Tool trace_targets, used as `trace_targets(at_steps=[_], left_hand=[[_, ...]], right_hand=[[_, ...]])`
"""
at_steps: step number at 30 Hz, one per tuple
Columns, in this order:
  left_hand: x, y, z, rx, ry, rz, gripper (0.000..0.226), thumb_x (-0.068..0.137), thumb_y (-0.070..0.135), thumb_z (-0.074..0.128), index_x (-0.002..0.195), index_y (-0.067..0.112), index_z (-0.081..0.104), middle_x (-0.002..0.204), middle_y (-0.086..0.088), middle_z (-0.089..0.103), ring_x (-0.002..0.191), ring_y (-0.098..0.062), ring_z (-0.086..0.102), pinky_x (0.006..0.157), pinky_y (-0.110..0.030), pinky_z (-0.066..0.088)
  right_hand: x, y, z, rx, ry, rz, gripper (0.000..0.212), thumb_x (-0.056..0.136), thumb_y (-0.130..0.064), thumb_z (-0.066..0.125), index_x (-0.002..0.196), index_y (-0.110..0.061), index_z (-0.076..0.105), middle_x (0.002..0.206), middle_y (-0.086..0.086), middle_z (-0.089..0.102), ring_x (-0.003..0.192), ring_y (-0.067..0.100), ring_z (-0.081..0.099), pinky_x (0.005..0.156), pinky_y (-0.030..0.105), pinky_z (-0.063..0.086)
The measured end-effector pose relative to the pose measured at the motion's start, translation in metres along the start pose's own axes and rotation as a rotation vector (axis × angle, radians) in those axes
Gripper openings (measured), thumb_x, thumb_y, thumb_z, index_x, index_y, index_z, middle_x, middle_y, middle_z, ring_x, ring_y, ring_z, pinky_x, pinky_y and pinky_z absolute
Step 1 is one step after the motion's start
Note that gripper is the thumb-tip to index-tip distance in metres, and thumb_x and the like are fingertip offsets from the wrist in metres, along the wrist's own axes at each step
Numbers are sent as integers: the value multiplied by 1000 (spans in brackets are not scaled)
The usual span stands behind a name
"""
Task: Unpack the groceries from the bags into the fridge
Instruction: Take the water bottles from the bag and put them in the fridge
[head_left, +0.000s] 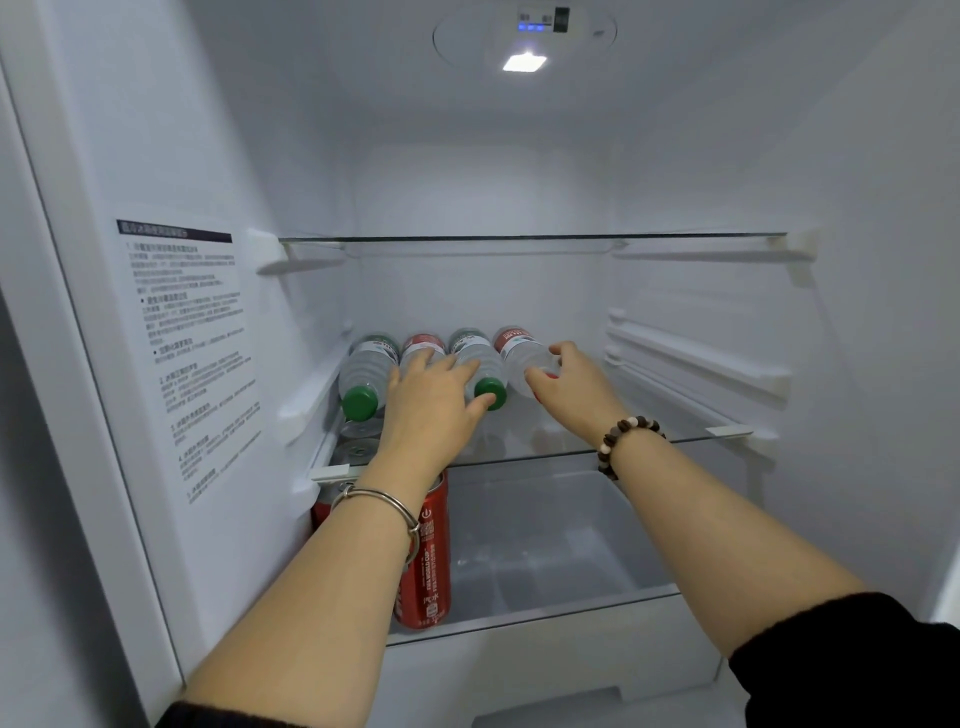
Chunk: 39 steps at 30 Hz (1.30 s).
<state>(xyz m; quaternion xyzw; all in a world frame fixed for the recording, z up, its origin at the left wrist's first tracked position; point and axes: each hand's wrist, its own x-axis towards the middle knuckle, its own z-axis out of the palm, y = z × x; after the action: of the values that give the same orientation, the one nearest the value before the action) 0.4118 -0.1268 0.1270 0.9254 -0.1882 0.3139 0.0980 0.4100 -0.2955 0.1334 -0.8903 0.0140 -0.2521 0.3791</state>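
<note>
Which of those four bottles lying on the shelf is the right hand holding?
The rightmost bottle, red-labelled, at the end of the row. The right hand curls round its cap end; the left hand lies flat across the two middle bottles.

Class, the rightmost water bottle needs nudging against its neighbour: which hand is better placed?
Right. The right hand curls round the rightmost water bottle at its cap end; the left hand lies across the middle bottles.

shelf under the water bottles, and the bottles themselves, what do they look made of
Shelf: probably clear glass, glossy; the cans below show through it. Water bottles: thin clear plastic by the ribbed see-through walls; caps look like opaque plastic, green.
</note>
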Motion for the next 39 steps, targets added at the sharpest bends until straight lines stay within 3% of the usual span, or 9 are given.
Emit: trace_targets(at_steps=[12, 17, 20, 28, 31, 34, 39], left_hand=[[-2, 2, 0, -23, 89, 9, 54, 94, 47, 43, 141, 20, 40, 144, -1, 43, 140, -21, 24, 114, -46, 21], [-1, 1, 2, -23, 159, 32, 53, 93, 43, 44, 139, 18, 43, 143, -3, 44, 138, -21, 27, 114, -47, 23], [-1, 2, 1, -9, 168, 24, 52, 93, 42, 44, 138, 17, 43, 146, -5, 41, 140, -23, 25, 115, -47, 19], [-14, 38, -10, -196, 260, 135, 58, 93, 39, 44, 146, 18, 31, 158, -8, 12, 146, -23, 4, 117, -49, 10], [-19, 50, -15, -279, 344, 205, 61, 90, 42, 31, 143, 13, 36, 156, -12, 20, 145, -28, 13, 114, -54, 19], [-22, 72, -23, -415, 394, 298, 58, 91, 38, 32, 142, 11, 38, 153, -14, 26, 142, -29, 20, 111, -56, 25], [-43, 128, -38, -613, 453, 436, 55, 94, 36, 32, 143, 10, 35, 153, -14, 26, 141, -24, 18, 114, -50, 21]], right_hand=[[-4, -2, -2, -49, 62, -20, 55, 88, -31, 50, 137, -10, 37, 131, 9, 49, 91, 16, 47, 73, 29, 42], [-4, 0, -1, -3, 122, -6, 55, 89, -32, 51, 138, -11, 37, 138, 9, 46, 117, 22, 50, 85, 30, 41], [-9, -3, -5, 26, 182, 6, 53, 90, -32, 51, 137, -12, 39, 138, 9, 46, 121, 22, 48, 91, 32, 41], [-56, -16, -36, 92, 305, -4, 62, 89, -30, 52, 144, -14, 28, 148, 4, 34, 133, 21, 35, 107, 37, 35], [-79, -24, -67, 152, 387, -2, 57, 91, -29, 50, 142, -15, 29, 146, 2, 35, 130, 16, 36, 99, 29, 36], [-107, -29, -98, 223, 466, 12, 52, 93, -31, 49, 141, -20, 31, 145, 0, 37, 118, 8, 39, 85, 23, 32], [-162, -37, -144, 242, 585, -3, 49, 92, -31, 49, 139, -21, 35, 142, -1, 40, 112, 3, 36, 85, 22, 31]])
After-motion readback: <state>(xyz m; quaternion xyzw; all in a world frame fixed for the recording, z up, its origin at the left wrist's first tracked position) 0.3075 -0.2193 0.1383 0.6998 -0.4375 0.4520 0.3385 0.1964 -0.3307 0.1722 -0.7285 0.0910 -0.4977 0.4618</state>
